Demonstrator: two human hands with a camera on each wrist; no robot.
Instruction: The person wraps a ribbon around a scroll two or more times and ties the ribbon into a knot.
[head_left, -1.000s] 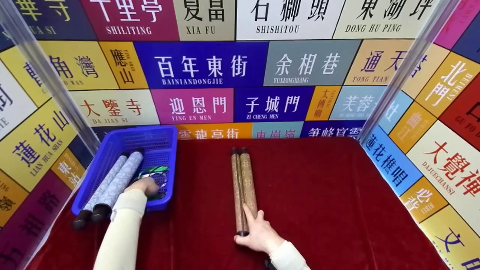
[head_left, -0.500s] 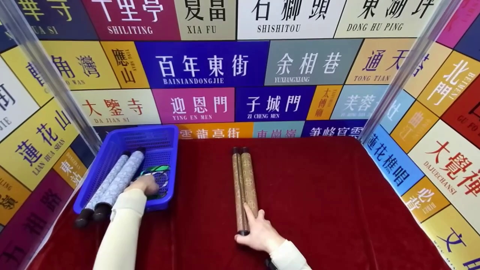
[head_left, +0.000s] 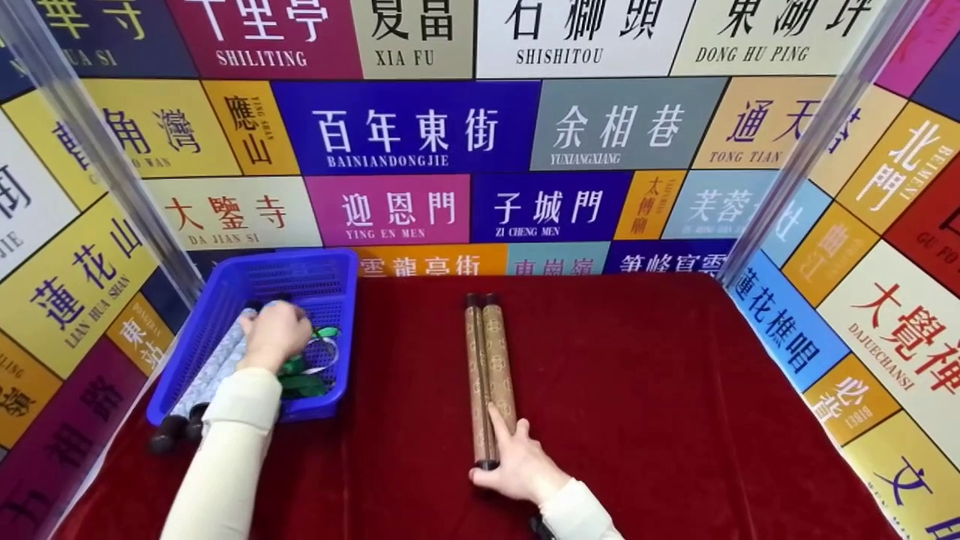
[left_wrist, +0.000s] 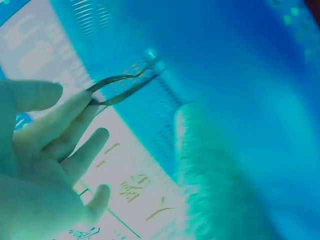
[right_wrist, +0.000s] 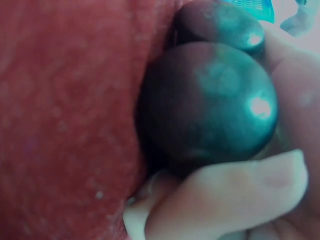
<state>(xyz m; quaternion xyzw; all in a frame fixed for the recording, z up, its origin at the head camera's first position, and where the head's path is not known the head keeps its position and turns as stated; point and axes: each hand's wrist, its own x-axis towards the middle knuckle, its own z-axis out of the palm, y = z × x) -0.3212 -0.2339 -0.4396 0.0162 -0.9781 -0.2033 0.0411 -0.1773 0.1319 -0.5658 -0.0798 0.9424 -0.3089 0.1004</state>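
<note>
My left hand (head_left: 276, 330) is over the blue basket (head_left: 349, 300), covering part of a pale blue patterned scroll (head_left: 217, 367) with dark knobs that leans in it. In the left wrist view, two strands of a thin dark ribbon (left_wrist: 116, 78) run out from between my fingertips; the thumb stands apart. A rolled brown-gold scroll (head_left: 495, 352) with two rollers lies lengthwise on the red cloth. My right hand (head_left: 521, 469) grips its near end, index finger along the rollers. The right wrist view shows thumb and fingers around its dark round knobs (right_wrist: 210, 100).
Dark green pieces (head_left: 304, 384) and a thin white band (head_left: 330, 356) lie in the basket, right of the pale scroll. Red velvet cloth (head_left: 637, 390) covers the table. Clear corner posts (head_left: 795, 172) and walls of colourful place-name signs surround it.
My left hand has risen from the green pieces and moved back and left over the pale scroll, uncovering them. My right hand and the brown-gold scroll have stayed put.
</note>
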